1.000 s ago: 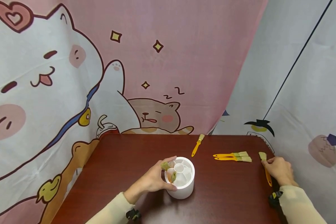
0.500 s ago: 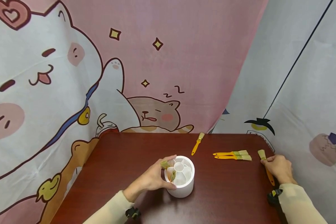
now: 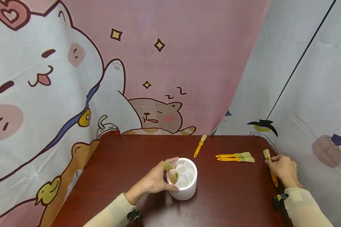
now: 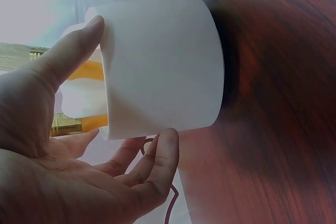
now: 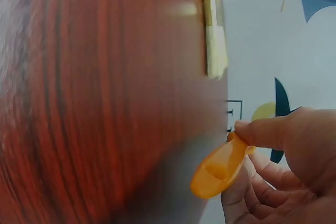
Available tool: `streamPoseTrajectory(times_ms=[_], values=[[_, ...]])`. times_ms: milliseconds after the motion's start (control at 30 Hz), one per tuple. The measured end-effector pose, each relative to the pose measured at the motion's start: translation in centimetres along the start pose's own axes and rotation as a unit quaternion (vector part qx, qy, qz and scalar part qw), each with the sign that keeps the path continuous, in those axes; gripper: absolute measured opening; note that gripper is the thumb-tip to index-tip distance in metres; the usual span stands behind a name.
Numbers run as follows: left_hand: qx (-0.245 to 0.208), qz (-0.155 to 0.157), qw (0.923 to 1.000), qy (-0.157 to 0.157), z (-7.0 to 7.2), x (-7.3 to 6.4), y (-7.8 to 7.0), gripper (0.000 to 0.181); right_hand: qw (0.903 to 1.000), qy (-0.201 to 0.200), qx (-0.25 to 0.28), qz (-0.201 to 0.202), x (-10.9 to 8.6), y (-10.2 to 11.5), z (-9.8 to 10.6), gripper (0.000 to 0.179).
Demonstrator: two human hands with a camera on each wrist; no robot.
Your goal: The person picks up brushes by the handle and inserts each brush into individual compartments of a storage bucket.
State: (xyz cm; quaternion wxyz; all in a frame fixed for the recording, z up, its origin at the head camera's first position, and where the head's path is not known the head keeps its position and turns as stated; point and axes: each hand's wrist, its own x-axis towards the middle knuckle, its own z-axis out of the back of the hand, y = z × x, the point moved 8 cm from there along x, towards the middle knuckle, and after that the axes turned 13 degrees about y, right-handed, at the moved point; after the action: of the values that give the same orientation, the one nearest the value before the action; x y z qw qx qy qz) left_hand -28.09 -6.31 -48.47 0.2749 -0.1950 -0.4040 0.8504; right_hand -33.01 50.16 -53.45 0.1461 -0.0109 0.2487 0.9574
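A white round holder (image 3: 184, 186) with several compartments stands on the dark red table (image 3: 125, 157). My left hand (image 3: 154, 182) grips its left side, thumb and fingers curled round the wall. In the left wrist view the thumb (image 4: 73, 51) and a finger (image 4: 160, 163) clasp the holder (image 4: 163, 61). Two brushes (image 3: 168, 166) stick out of its left compartments, bristles up. At the table's right edge my right hand (image 3: 282, 168) grips an orange-handled brush (image 3: 273, 179) with its bristles (image 3: 266, 154) pointing away. The right wrist view shows the handle's end (image 5: 220, 166) pinched in my fingers (image 5: 278, 135).
A pair of orange-handled brushes (image 3: 236, 157) lies side by side left of my right hand, also seen as a brush (image 5: 212, 30) in the right wrist view. A single brush (image 3: 200, 145) lies near the far edge. Printed curtains (image 3: 74, 78) hang close behind and to the right.
My right hand has closed round the brush at the table's right edge and its bristle end has risen slightly. The left hand and holder have stayed put.
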Motion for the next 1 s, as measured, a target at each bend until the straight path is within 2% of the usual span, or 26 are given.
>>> streamPoseTrajectory(times_ms=[267,667,1000], values=[[-0.006,0.014,0.9999,-0.002,-0.2,0.0,0.1,0.115,0.9992,-0.021,0.000,0.033,-1.1,2.5,0.3,0.041],[0.002,0.013,0.9999,0.003,-0.3,0.2,0.3,0.116,0.9970,-0.034,0.010,0.069,-2.9,6.6,0.2,0.038],[-0.002,0.009,1.0000,0.000,-0.1,-0.1,0.0,0.114,0.9885,-0.065,0.011,0.137,-4.4,10.5,0.3,0.031]])
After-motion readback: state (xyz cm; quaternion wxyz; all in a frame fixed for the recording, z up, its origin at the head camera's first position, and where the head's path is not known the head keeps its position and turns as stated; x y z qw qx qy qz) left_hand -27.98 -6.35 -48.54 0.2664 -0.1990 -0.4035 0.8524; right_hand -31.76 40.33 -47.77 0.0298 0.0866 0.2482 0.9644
